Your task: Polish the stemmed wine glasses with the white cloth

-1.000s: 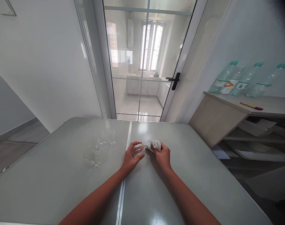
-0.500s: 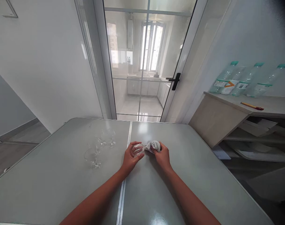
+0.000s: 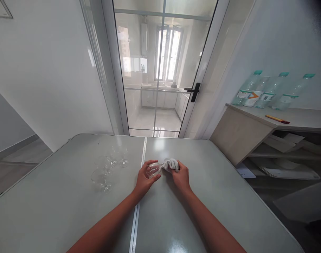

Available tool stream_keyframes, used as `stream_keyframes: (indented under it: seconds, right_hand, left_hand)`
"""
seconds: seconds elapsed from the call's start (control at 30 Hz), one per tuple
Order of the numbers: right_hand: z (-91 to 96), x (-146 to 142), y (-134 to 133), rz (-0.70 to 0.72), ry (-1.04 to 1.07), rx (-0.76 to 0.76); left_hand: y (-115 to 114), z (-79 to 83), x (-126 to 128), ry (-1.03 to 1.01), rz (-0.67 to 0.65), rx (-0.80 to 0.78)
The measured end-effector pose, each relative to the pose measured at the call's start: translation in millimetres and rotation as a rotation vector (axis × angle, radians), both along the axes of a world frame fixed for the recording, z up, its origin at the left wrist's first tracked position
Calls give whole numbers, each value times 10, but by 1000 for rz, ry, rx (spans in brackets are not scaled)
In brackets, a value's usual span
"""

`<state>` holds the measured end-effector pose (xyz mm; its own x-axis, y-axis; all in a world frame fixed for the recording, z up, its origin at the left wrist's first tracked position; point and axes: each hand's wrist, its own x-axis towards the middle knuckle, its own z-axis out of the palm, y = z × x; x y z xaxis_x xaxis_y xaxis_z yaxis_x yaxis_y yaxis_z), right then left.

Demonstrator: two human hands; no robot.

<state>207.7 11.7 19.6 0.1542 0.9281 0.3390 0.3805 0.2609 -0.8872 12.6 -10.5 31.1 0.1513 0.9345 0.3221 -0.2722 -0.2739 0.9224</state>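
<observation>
Fingers of my left hand (image 3: 145, 176) wrap around the bowl of a clear stemmed wine glass (image 3: 154, 169), held sideways above the table with its rim toward the left. My right hand (image 3: 181, 174) grips a bunched white cloth (image 3: 171, 164) around the foot end of that glass, so the foot is hidden and only a bit of stem shows. To the left, several more clear wine glasses (image 3: 107, 186) stand upright on the table in a loose group, their outlines faint.
The grey table (image 3: 70, 211) has a metal seam (image 3: 135, 225) running down its middle. A glass door (image 3: 160, 70) is beyond the far edge. At right, a wooden shelf unit (image 3: 242, 135) carries several plastic bottles (image 3: 265, 95) and a brush-like stick (image 3: 277, 119).
The view has shifted slightly, so the whole scene sits a little differently in the picture. Both hands keep their hold on the glass and the cloth.
</observation>
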Motion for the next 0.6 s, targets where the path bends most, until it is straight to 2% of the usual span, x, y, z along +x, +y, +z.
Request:
stream_keyframes:
  seconds: [0.07, 0.2, 0.3, 0.4, 0.47, 0.6]
  right_hand:
    - [40, -26, -24, 69, 2, 38]
    - [103, -23, -11, 313, -24, 70]
    - [143, 15, -16, 451, -307, 181]
    - [154, 23, -42, 482, -505, 213]
    - [135, 12, -49, 477, -461, 136]
    - [97, -5, -29, 579, -64, -110]
  left_hand:
    - [-16, 8, 1, 0, -16, 0]
    - [-29, 26, -14, 5, -29, -20]
    - [-19, 43, -32, 3, 15, -52]
    - [-14, 55, -51, 20, 32, -59]
    - [-17, 52, -59, 31, 31, -65]
    - [-26, 34, -48, 18, -32, -66]
